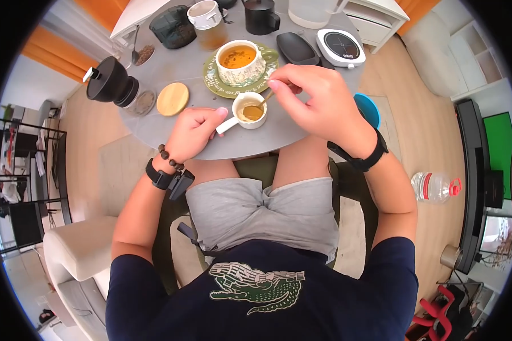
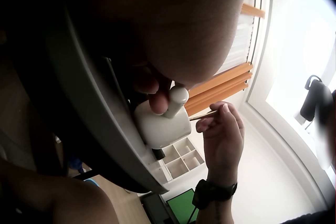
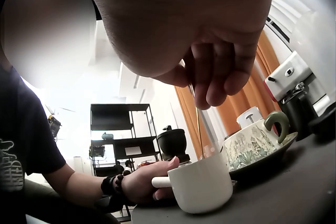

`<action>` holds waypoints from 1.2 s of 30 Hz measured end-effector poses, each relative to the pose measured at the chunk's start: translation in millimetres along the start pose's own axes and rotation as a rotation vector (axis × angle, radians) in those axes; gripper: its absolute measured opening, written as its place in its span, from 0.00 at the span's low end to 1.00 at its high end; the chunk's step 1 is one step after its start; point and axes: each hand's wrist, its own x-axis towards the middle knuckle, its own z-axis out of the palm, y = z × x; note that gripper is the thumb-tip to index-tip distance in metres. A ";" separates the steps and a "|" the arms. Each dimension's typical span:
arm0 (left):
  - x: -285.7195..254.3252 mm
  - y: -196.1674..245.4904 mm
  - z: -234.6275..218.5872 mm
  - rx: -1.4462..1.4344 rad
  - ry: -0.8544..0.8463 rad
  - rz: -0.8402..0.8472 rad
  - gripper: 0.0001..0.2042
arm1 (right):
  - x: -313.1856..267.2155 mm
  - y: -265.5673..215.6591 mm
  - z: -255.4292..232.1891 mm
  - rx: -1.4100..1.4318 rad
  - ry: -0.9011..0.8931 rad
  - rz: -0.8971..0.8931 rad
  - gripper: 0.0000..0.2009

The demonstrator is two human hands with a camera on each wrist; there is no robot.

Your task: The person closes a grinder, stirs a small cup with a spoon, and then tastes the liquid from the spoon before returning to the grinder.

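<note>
My left hand holds the stubby side handle of a small white cup near the table's front edge. Yellowish-brown liquid shows inside it. Above and to the right, my right hand pinches a thin gold stick, perhaps a spoon handle, whose lower end dips into the cup. In the left wrist view, fingertips grip the handle against the cup's wall. Just behind stands a larger patterned teacup of orange-brown drink on a green saucer.
Left on the grey table are a round wooden lid and a black hand grinder. A black dish and a white scale lie at back right. A blue bowl shows beyond my right forearm.
</note>
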 end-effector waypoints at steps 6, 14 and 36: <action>-1.4 7.2 1.7 -0.023 0.016 -0.003 0.27 | 2.1 -5.7 2.7 0.130 -0.002 0.053 0.05; -0.8 4.7 -0.3 -0.013 0.035 0.068 0.27 | 2.3 -9.5 1.5 0.049 -0.018 0.030 0.04; -2.0 2.3 -2.4 0.036 -0.001 0.081 0.28 | 3.2 -7.6 4.4 0.027 0.029 0.021 0.03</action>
